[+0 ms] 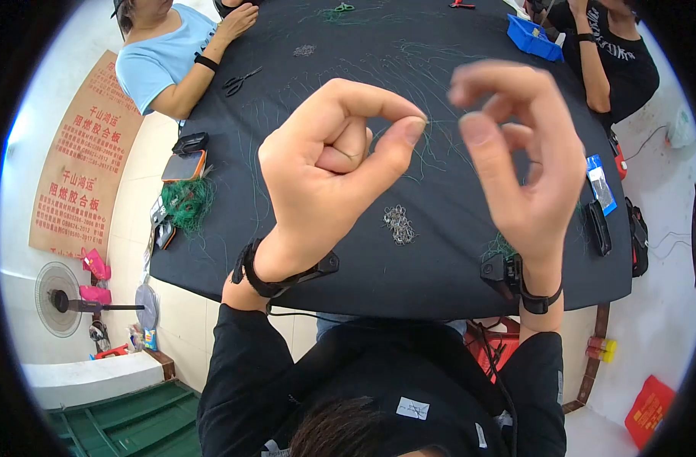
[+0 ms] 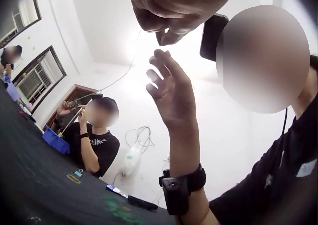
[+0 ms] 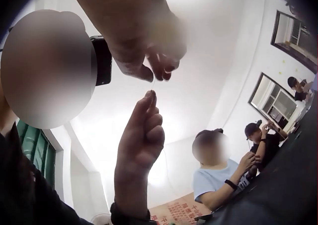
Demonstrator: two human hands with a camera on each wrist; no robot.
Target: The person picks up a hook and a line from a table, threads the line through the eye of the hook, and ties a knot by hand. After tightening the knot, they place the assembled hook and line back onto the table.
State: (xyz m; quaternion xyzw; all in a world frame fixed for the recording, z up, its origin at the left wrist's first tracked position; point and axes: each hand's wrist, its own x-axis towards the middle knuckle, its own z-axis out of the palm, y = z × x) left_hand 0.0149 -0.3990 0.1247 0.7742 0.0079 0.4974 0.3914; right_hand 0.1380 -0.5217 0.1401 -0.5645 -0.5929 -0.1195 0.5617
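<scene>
Raised over the table, my left hand pinches a thin line between thumb and forefinger. In the left wrist view this line trails down from the fingertips. Whatever else sits in the pinch is too small to make out. Facing it, my right hand is blurred, its fingers loosely bent and its thumb apart from the forefinger. The right wrist view has the two hands' fingertips close together. Below them on the black cloth lies a pile of small metal hooks.
Green line strands spread across the black-covered table, with a green tangle at left. Scissors lie farther back. A black case and blue packet are at right, a blue tray beyond. Other people sit at the far sides.
</scene>
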